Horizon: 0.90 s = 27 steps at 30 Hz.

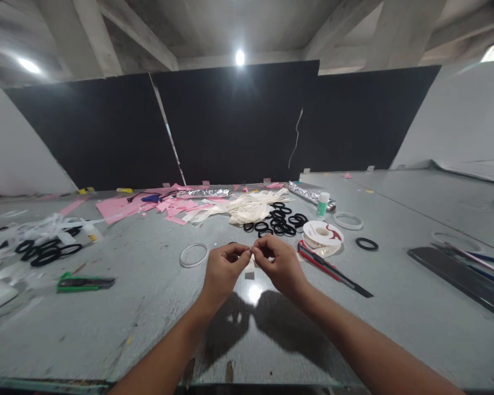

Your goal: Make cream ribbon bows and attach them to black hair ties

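Note:
My left hand (223,270) and my right hand (280,264) meet over the middle of the grey table (148,329), fingertips pinched together. Between them hangs a small pale strip (250,266), which looks like a short piece of white ribbon or tape; both hands pinch its top. A clear ring (193,255) lies just left of my left hand. A white ribbon spool (323,235) and a red utility knife (333,270) lie right of my right hand.
Several black rings (282,219) and a heap of white ribbon pieces (251,207) lie behind the hands. Pink paper scraps (123,207), a green-capped glue bottle (323,204), a green cutter (84,283), more black rings (47,253) at left, dark tools (465,274) at right.

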Motion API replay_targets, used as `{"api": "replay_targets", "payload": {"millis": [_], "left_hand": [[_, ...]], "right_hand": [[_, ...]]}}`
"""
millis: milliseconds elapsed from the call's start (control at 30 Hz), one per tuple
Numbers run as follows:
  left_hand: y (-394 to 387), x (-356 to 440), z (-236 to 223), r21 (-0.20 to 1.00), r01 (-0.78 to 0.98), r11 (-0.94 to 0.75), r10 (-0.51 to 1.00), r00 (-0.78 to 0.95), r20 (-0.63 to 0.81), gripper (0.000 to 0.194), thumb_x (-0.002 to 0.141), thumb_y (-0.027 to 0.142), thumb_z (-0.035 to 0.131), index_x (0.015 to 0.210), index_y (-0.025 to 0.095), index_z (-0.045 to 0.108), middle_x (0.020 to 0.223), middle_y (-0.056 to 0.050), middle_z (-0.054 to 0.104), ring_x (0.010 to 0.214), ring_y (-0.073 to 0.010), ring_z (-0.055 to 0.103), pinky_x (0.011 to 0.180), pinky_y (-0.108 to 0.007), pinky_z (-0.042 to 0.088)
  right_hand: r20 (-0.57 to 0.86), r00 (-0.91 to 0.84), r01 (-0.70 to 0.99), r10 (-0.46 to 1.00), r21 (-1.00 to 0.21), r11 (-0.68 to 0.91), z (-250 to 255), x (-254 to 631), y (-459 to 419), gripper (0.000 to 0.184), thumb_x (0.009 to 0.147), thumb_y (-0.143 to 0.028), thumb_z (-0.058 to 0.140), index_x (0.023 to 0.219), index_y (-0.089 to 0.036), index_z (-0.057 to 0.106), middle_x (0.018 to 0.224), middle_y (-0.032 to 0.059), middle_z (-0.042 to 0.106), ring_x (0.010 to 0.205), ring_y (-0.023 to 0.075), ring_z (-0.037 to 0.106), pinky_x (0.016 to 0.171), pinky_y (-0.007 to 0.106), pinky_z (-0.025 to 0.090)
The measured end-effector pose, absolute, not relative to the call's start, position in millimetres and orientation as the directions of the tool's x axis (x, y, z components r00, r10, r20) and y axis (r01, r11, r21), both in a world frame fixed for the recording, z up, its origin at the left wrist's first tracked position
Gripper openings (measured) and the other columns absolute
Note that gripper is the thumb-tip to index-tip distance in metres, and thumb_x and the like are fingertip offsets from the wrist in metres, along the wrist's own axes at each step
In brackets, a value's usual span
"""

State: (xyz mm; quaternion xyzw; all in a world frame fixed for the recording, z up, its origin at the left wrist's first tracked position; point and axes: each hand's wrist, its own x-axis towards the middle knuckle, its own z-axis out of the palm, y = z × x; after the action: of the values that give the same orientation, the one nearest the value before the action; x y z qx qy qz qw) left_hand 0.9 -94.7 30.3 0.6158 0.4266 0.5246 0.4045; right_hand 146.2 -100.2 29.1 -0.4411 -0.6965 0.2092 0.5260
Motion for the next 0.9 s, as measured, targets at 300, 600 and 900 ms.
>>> {"api": "replay_targets", "payload": {"millis": [300, 600, 900], "left_hand": [[-92.6, -1.0, 28.5, 0.96, 0.073, -0.272, 0.96, 0.096, 0.264, 0.019, 0.073, 0.033, 0.067, 0.073, 0.014, 0.069, 0.055, 0.002, 0.057, 0.043, -0.0041, 0.038, 0.04, -0.016, 0.029], [-100.4, -0.6, 30.6, 0.91, 0.128, -0.393, 0.919, 0.061, 0.389, 0.018, 0.076, 0.032, 0.065, 0.08, 0.015, 0.067, 0.065, 0.0, 0.06, 0.051, -0.0063, 0.045, 0.047, -0.017, 0.036], [-101.2, 0.6, 28.2, 0.85, 0.229, -0.474, 0.878, 0.046, 0.477, 0.018, 0.077, 0.032, 0.065, 0.08, 0.015, 0.07, 0.069, -0.003, 0.065, 0.058, -0.0101, 0.054, 0.054, -0.019, 0.042]], "right_hand": [[0.283, -0.095, -0.154, 0.954, -0.951, 0.267, 30.8, 140.7, -95.0, 0.026, 0.077, -0.041, 0.061, 0.07, -0.018, 0.053, 0.051, -0.0054, 0.05, 0.044, 0.0097, 0.05, 0.048, 0.024, 0.044], [0.205, -0.152, -0.332, 0.967, -0.932, 0.146, 33.3, 144.6, -95.6, 0.029, 0.075, -0.042, 0.065, 0.069, -0.017, 0.053, 0.051, -0.0044, 0.052, 0.044, 0.0091, 0.049, 0.049, 0.025, 0.045], [0.213, -0.169, -0.288, 0.962, -0.945, 0.158, 33.1, 140.8, -98.5, 0.028, 0.075, -0.041, 0.066, 0.069, -0.016, 0.055, 0.05, -0.0055, 0.05, 0.043, 0.0083, 0.049, 0.047, 0.023, 0.044]]}}
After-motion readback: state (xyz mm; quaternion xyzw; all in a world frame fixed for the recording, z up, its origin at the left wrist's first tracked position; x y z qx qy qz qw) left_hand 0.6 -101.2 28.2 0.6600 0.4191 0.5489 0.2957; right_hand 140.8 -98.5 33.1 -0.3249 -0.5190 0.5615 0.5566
